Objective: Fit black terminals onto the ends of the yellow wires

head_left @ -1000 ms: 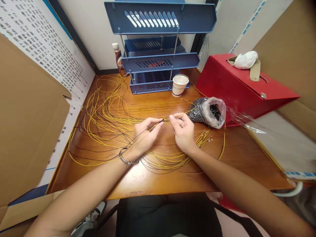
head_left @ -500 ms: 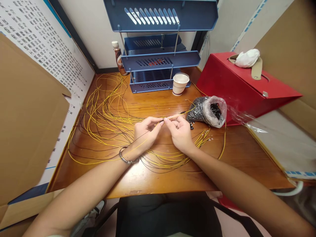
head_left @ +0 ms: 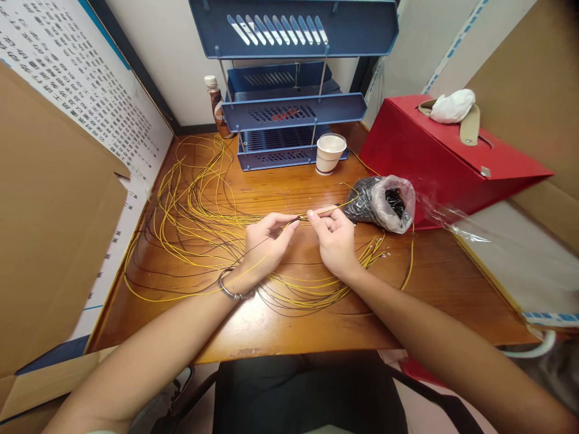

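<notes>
My left hand (head_left: 266, 242) is closed in a pinch over the wood table (head_left: 217, 328). Between its thumb and forefinger sits a small black connector (head_left: 296, 219), with thin wires trailing back over the wrist. A short gap to the right, my right hand (head_left: 337, 242) is also closed, thumb tip against the forefinger; whatever it pinches is too small to make out. Yellow and black wires (head_left: 181, 208) spread in loose loops to the left and pass behind both hands. Cut wire ends (head_left: 373, 252) with tiny metal tips lie beside my right wrist.
An open plastic bag (head_left: 393, 205) of small black parts stands right of my hands. Behind are a paper cup (head_left: 330, 154), a blue tray rack (head_left: 294, 111) and a brown bottle (head_left: 219, 107). A red box (head_left: 447, 157) borders the right; cardboard (head_left: 54, 229) borders the left.
My right hand has moved slightly right, away from the left fingertips, opening a small gap between the hands. My left hand has stayed in place with the black connector.
</notes>
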The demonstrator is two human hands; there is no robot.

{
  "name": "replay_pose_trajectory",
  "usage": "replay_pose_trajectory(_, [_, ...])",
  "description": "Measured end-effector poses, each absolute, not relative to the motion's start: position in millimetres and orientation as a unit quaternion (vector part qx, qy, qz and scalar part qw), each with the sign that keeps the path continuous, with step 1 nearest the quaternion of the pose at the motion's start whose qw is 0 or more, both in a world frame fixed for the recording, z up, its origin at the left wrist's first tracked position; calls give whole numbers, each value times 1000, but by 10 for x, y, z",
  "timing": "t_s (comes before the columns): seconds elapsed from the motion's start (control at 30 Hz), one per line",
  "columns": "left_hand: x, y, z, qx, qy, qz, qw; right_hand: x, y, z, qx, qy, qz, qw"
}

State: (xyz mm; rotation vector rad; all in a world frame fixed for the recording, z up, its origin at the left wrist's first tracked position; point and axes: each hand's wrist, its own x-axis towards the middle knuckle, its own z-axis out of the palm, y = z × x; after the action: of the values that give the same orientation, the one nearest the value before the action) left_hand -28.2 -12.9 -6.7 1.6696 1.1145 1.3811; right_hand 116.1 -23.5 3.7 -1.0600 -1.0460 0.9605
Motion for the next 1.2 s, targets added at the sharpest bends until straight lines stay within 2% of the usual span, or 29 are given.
replay_pose_trajectory(0.47, [-280,-121,-93,658,421,535,323,1142,-243,-40,-450,-496,447,593])
replay_pose_trajectory(0.77, [-286,-130,-62,649,433,528,334,1180,-250,5,-467,-469,411,627])
replay_pose_trajectory(1.2, [-285,-120,-67,655,427,535,321,1145,-245,15,-467,-466,422,621])
